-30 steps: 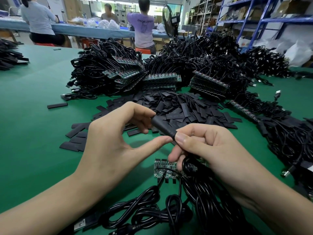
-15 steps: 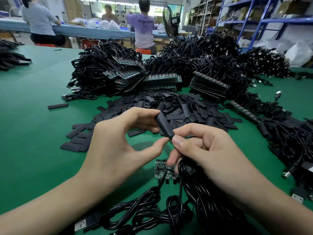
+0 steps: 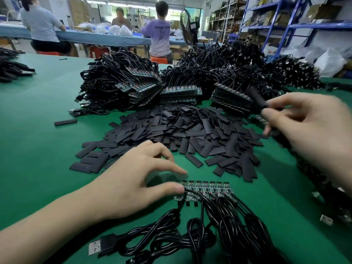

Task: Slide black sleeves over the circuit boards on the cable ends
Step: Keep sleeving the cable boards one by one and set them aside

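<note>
My right hand [image 3: 312,126], blurred, pinches a sleeved cable end [image 3: 256,98] and holds it up at the right, over the far cable pile. My left hand [image 3: 137,180] is low at the centre, thumb and forefinger touching the left end of a row of bare circuit boards [image 3: 207,189] that lie on the green table [image 3: 38,149]. Their black cables [image 3: 209,229] run toward me. A heap of flat black sleeves [image 3: 182,134] lies just beyond the boards.
Big piles of cables with boards [image 3: 133,86] stand behind the sleeves. More cables [image 3: 323,187] lie along the right edge. A USB plug [image 3: 95,247] lies near me. A lone sleeve [image 3: 65,122] lies at the left. People work at a far table.
Both hands held the sleeved end together at the centre. Now the right hand has carried it up and to the right, and the left hand has let go and dropped to the row of boards.
</note>
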